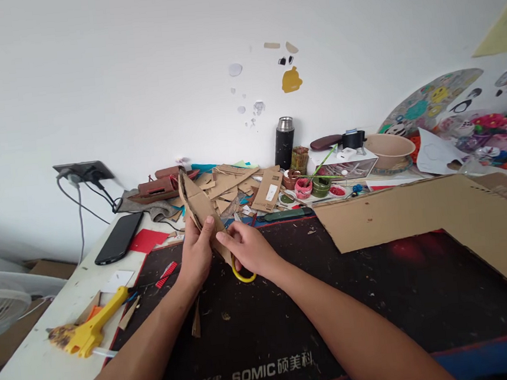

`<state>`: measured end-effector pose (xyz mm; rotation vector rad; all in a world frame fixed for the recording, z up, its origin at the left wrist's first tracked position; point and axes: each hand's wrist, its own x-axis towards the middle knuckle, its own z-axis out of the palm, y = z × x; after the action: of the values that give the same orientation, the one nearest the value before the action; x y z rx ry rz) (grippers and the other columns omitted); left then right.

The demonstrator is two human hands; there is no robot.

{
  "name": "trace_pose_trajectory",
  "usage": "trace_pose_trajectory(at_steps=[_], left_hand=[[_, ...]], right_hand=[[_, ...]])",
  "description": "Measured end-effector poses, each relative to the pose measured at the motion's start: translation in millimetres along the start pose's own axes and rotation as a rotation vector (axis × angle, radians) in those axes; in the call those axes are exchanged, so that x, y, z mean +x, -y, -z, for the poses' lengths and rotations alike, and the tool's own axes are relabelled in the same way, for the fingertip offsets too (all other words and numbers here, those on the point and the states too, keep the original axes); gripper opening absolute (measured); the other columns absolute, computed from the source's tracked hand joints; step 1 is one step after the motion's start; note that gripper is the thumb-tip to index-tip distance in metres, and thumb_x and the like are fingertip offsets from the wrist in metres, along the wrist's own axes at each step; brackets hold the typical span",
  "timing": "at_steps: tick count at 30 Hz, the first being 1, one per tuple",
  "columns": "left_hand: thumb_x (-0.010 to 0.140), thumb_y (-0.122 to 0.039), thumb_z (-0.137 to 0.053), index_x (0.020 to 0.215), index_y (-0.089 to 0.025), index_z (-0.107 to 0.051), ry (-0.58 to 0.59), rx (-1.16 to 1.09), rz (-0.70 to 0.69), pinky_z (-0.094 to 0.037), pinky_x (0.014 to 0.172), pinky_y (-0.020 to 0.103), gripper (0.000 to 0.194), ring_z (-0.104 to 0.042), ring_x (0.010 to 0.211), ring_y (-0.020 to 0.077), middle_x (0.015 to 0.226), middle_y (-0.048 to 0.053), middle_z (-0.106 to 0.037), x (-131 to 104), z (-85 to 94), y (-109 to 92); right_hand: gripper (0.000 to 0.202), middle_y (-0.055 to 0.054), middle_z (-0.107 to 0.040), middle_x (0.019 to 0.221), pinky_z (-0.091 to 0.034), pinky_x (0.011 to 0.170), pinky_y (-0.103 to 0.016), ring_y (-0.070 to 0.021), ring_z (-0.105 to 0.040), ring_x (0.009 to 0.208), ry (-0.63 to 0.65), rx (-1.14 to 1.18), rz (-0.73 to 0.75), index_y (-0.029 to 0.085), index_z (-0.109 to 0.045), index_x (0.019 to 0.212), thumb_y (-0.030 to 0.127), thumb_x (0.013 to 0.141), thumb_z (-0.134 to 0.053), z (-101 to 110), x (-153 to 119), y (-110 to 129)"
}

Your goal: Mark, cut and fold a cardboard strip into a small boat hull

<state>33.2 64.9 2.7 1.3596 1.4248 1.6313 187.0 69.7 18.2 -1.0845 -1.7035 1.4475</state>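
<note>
Near the middle of the view, my left hand (198, 251) is closed round a long, narrow cardboard piece (200, 206), which stands up at a slant with its top leaning left. My right hand (246, 247) is closed on yellow-handled scissors (245, 278) at the lower right edge of that piece. One handle loop hangs below the fingers; the blades are mostly hidden by the hand and the cardboard. A thin cardboard strip (196, 320) is below my left hand, over the dark mat (256, 326).
A yellow glue gun (90, 328) and a black phone (118, 238) lie at the left. Cardboard scraps (230, 183), paint jars (303, 188) and a black flask (285, 143) are along the wall. A large cardboard sheet (397, 210) covers the mat's right side.
</note>
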Motion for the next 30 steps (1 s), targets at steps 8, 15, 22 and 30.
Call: trace_pose_trajectory(at_steps=[8, 15, 22, 30], left_hand=[[0.094, -0.058, -0.067, 0.13, -0.024, -0.065, 0.027, -0.267, 0.23, -0.06, 0.094, 0.04, 0.049, -0.074, 0.103, 0.0267, 0.109, 0.006, -0.077, -2.3, -6.0, -1.3], [0.086, -0.049, -0.077, 0.118, -0.024, -0.067, -0.072, -0.507, 0.265, -0.059, 0.095, 0.035, 0.042, -0.072, 0.113, 0.0259, 0.117, 0.004, -0.077, 6.5, -5.7, -13.0], [0.088, -0.049, -0.079, 0.122, -0.024, -0.069, 0.065, -0.389, 0.241, -0.056, 0.086, 0.03, 0.044, -0.071, 0.106, 0.0239, 0.12, 0.004, -0.076, 3.5, -1.4, -9.5], [0.087, -0.06, -0.08, 0.123, -0.022, -0.066, 0.145, -0.401, 0.313, -0.058, 0.08, 0.032, 0.054, -0.073, 0.097, 0.0253, 0.11, 0.006, -0.077, 0.1, -2.3, -10.4]], right_hand=[[0.032, 0.005, -0.057, 0.064, -0.043, 0.044, -0.025, -0.0137, -0.053, 0.045, -0.045, 0.137, 0.009, 0.024, -0.056, 0.085, 0.048, 0.105, -0.062, 9.4, 6.9, 1.6], [0.046, 0.003, -0.062, 0.062, -0.043, 0.039, -0.025, -0.0136, -0.054, 0.043, 0.056, 0.19, -0.036, 0.023, -0.061, 0.084, 0.066, 0.094, -0.072, 14.5, 9.6, -7.6], [0.052, 0.005, -0.06, 0.06, -0.038, 0.037, -0.022, -0.0103, -0.051, 0.04, 0.074, 0.24, 0.0, 0.022, -0.059, 0.082, 0.072, 0.088, -0.074, 11.6, 8.3, -7.4], [0.049, 0.007, -0.06, 0.058, -0.034, 0.033, -0.021, -0.0092, -0.049, 0.035, -0.07, 0.357, 0.029, 0.021, -0.061, 0.087, 0.067, 0.084, -0.078, 11.4, 9.2, -1.5]])
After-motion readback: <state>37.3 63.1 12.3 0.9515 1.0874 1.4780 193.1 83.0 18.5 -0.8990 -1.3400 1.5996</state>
